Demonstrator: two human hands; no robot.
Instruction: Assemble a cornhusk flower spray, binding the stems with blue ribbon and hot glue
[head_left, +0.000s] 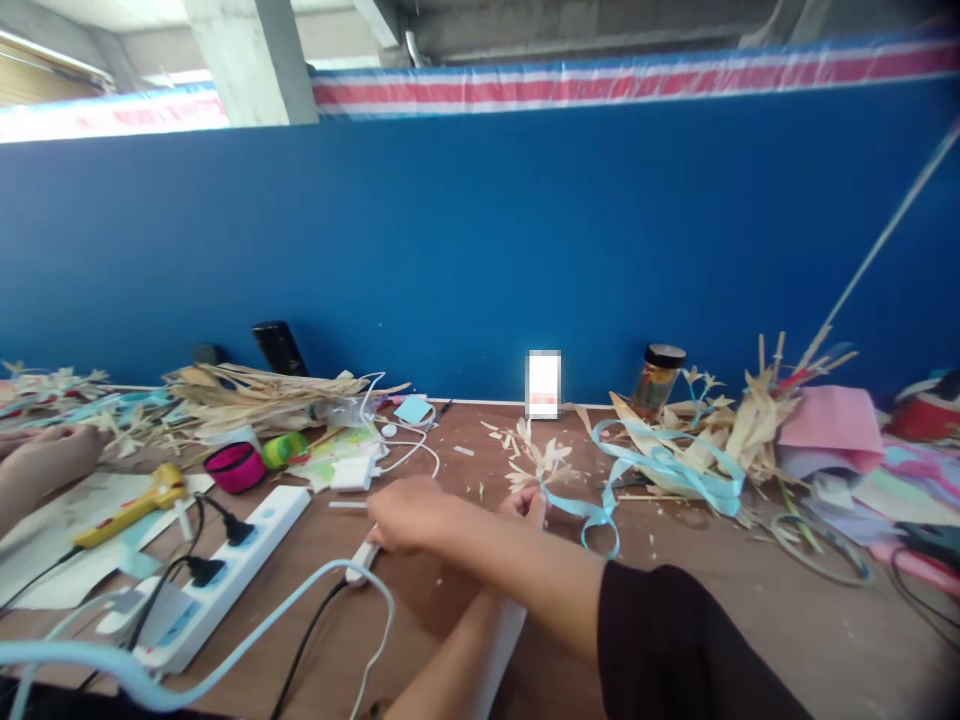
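My arms cross over the brown table. My right hand (409,512), at the end of the dark-sleeved arm, reaches left, its fingers closed on a white handle-like tool (363,562) with a black cord; its front end is hidden. Beneath that arm, my left hand (526,508) pinches the base of a pale dried-husk flower (541,460), petals pointing up and away. A light blue ribbon (571,506) runs from the left fingertips to the right, curling into a loop on the table.
A white power strip (240,570), yellow glue gun (139,508) and pink band (234,467) lie left. Another person's hand (56,458) is at the far left. Husks (255,395), a lidded jar (658,382) and pink paper (832,430) line the blue partition (465,240).
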